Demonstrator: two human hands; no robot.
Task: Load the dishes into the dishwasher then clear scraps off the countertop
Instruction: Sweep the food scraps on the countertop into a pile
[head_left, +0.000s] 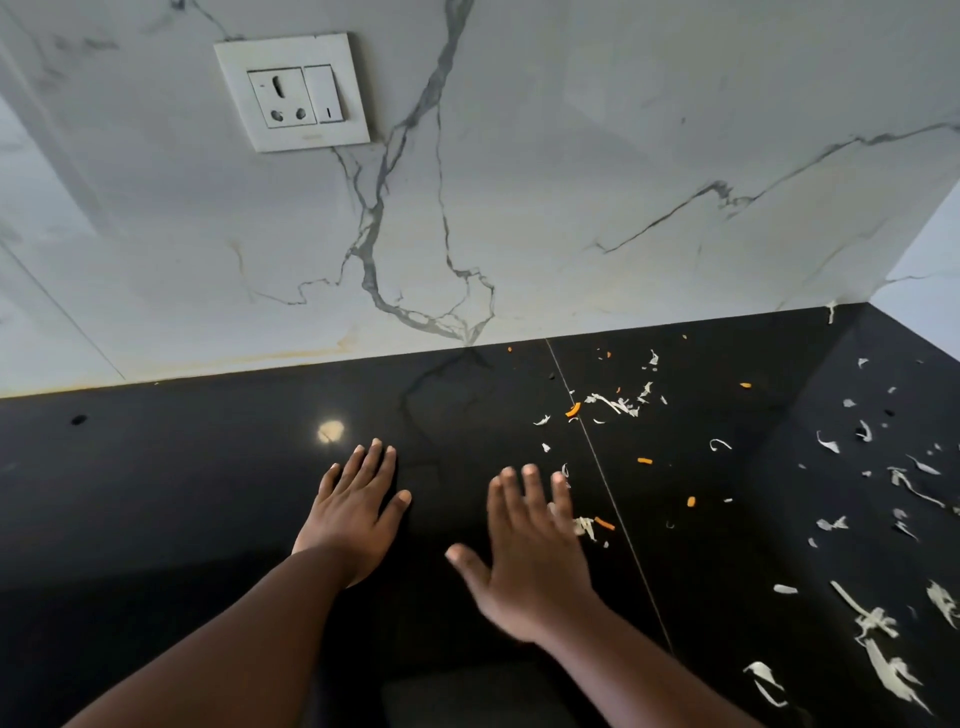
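White and orange scraps (618, 402) across black countertop (208, 467), left hand (353, 512) and right hand (530, 556) flat, fingers spread.

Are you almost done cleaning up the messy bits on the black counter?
Not yet. No dishes show on the glossy black stone countertop, so that part may be finished, though no dishwasher is in view. Both hands are open and flat: the left hand beside the right hand, which meets the nearest white and orange vegetable scraps. Most scraps still lie scattered rightward.
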